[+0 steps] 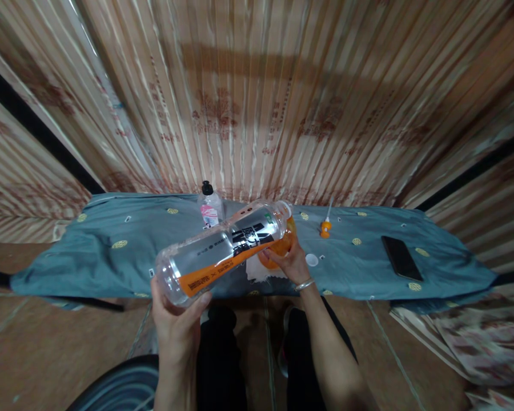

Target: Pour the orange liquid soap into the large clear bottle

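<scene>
My left hand (177, 317) is wrapped round the base of a large plastic bottle (216, 251) with a silver and orange label. That bottle is tilted, its uncapped neck pointing right and slightly up. Under and behind the neck, my right hand (293, 264) grips a translucent orange bottle (282, 242), partly hidden by the clear one. Whether liquid flows between them I cannot tell. A white tissue (259, 269) lies beneath the orange bottle. To its right are a round white cap (311, 260) and an orange spray head (325, 228) with a thin tube pointing up.
A clear bottle with a black top (209, 208) stands behind the large bottle. A black phone (401, 258) lies at the right on the blue-green cloth (120, 257) covering the table. Striped curtains (248, 114) hang close behind. Below left is a dark round stool (120, 385).
</scene>
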Action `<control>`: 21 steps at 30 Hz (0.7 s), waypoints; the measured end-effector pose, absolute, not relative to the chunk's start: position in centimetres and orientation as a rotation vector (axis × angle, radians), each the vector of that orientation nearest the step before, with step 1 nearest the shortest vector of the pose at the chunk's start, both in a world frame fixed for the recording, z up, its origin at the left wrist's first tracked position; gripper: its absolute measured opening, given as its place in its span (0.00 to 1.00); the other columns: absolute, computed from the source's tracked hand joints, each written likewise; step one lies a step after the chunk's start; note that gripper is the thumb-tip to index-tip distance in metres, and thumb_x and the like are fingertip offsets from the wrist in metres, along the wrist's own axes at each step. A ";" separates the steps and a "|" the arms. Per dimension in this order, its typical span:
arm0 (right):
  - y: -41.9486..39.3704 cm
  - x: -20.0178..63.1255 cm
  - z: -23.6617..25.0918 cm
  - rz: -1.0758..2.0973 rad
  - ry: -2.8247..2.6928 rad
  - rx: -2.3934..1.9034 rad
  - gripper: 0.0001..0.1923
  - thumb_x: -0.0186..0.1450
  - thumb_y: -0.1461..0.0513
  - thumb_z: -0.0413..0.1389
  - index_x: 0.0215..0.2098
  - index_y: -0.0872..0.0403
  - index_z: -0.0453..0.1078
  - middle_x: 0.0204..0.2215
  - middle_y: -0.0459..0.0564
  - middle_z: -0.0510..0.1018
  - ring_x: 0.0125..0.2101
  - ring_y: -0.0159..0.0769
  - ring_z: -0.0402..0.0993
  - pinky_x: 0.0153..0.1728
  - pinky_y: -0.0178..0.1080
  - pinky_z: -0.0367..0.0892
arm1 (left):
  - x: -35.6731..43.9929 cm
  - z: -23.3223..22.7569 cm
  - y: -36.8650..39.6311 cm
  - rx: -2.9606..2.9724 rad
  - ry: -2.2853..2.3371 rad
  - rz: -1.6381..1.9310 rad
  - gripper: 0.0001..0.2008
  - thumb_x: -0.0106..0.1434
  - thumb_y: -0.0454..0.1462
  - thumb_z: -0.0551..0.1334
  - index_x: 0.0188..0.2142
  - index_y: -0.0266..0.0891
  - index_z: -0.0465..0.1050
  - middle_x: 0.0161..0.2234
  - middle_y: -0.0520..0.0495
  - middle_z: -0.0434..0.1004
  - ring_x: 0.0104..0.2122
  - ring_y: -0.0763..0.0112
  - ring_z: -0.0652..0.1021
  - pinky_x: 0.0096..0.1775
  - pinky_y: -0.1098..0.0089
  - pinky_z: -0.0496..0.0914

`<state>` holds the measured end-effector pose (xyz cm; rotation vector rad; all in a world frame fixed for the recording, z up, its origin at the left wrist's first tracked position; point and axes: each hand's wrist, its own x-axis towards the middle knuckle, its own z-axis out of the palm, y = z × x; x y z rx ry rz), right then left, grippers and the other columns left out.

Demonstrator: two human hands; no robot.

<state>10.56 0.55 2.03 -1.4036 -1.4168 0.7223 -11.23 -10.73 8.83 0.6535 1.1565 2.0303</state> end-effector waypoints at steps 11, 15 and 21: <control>0.6 10.4 2.0 0.735 -1.404 -1.393 0.38 0.51 0.49 0.69 0.56 0.53 0.67 0.43 0.56 0.83 0.42 0.54 0.82 0.46 0.57 0.77 | -11.2 9.0 -10.7 0.662 1.140 2.031 0.38 0.32 0.37 0.82 0.45 0.43 0.73 0.41 0.50 0.76 0.42 0.61 0.78 0.56 0.56 0.69; 0.6 10.5 1.9 0.734 -1.393 -1.390 0.37 0.50 0.49 0.69 0.55 0.52 0.67 0.43 0.55 0.83 0.42 0.54 0.82 0.47 0.58 0.77 | -11.2 9.0 -10.7 0.666 1.185 2.025 0.40 0.31 0.39 0.82 0.46 0.43 0.74 0.40 0.49 0.76 0.43 0.59 0.78 0.55 0.56 0.70; 0.6 10.5 2.1 0.754 -1.399 -1.401 0.36 0.50 0.48 0.69 0.53 0.54 0.68 0.42 0.56 0.83 0.40 0.54 0.82 0.46 0.57 0.77 | -11.3 8.5 -10.7 0.651 1.193 2.015 0.41 0.32 0.38 0.82 0.49 0.43 0.74 0.42 0.48 0.77 0.43 0.62 0.78 0.55 0.59 0.70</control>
